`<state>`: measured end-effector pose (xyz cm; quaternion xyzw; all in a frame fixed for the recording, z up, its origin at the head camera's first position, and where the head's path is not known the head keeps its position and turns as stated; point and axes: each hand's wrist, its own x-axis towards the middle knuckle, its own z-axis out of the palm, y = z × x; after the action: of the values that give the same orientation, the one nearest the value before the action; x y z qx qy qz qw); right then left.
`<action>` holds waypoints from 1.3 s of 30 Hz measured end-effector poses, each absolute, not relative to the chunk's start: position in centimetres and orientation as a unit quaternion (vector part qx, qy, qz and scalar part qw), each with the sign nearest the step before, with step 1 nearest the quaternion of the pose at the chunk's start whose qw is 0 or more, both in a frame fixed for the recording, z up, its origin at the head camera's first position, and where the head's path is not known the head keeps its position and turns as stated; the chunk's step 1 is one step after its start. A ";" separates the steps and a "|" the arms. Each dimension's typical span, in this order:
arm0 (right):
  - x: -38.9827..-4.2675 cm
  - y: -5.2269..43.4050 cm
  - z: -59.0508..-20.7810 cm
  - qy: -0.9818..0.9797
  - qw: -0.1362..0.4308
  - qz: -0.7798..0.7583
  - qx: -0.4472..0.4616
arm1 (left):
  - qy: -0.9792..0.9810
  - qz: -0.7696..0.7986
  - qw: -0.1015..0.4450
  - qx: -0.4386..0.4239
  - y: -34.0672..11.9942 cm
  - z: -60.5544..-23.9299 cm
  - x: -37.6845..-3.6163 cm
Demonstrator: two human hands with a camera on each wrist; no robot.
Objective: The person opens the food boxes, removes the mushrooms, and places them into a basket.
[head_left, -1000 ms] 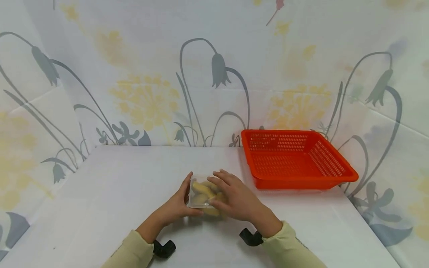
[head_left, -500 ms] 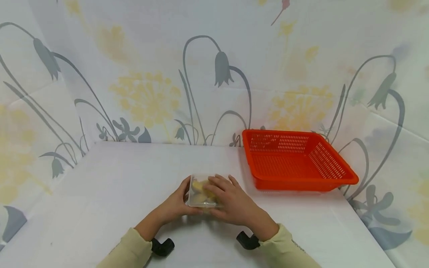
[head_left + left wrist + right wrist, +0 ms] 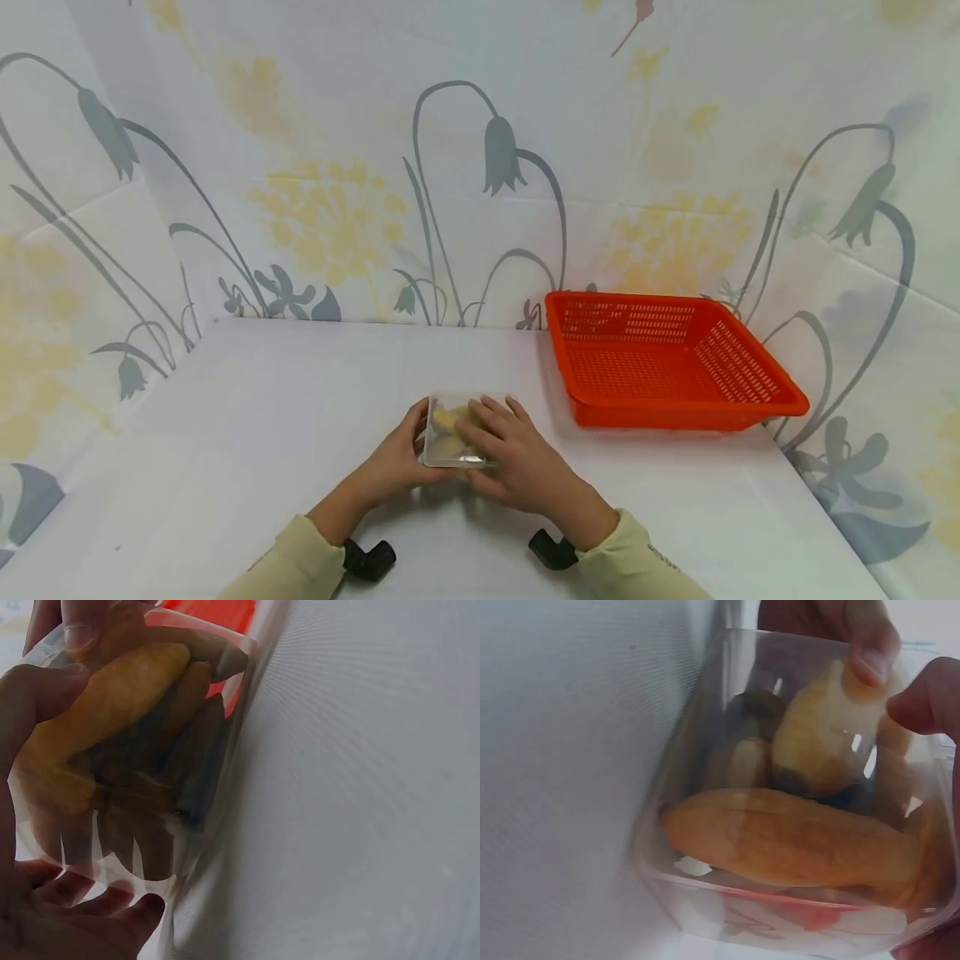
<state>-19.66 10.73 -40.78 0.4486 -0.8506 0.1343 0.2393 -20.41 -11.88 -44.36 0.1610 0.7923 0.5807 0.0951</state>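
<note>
A clear plastic box (image 3: pixel 444 454) with several yellow-brown, elongated pieces (image 3: pixel 787 836) inside lies between the two hands at the middle of the table in the head view. The exact kind of these pieces cannot be told through the plastic. My left hand (image 3: pixel 397 458) grips the box's left side, its thumb along the near side and its fingers on the far left. From the right, my right hand (image 3: pixel 525 462) holds the box, fingers spread over the top and thumb at the near side. Both thumbs press the near wall close together in the right wrist view.
A red perforated plastic basket (image 3: pixel 675 412) stands at the back right of the white table (image 3: pixel 247 417). Floral-patterned cloth (image 3: pixel 337 208) hangs behind the table and at both sides. Black bent fittings (image 3: pixel 371 560) sit beneath both wrists.
My right hand has shifted slightly, its thumb slipping from the top of the box to the near side. The left hand keeps its grip. The head view has shifted a little.
</note>
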 end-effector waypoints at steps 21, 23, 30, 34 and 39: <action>-20.0 10.9 -41.5 -0.833 0.263 0.117 0.473 | 0.800 0.569 0.085 0.168 -12.0 -44.5 -20.3; -20.0 11.0 -41.4 -0.831 0.267 0.117 0.474 | 0.802 0.567 0.081 0.171 -11.9 -44.4 -20.3; -20.1 11.1 -41.2 -0.819 0.291 0.121 0.480 | 0.810 0.559 0.069 0.167 -11.7 -44.3 -20.2; -19.8 11.3 -40.6 -0.814 0.289 0.156 0.479 | 0.799 0.568 0.087 0.176 -11.6 -44.3 -20.1; -19.8 11.9 -39.6 -0.831 0.240 0.183 0.467 | 0.792 0.575 0.103 0.176 -11.6 -44.2 -20.1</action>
<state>-19.81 11.89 -39.64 0.4666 -0.8312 0.1835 0.2401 -20.13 -11.59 -44.21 0.1758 0.7924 0.5750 0.1029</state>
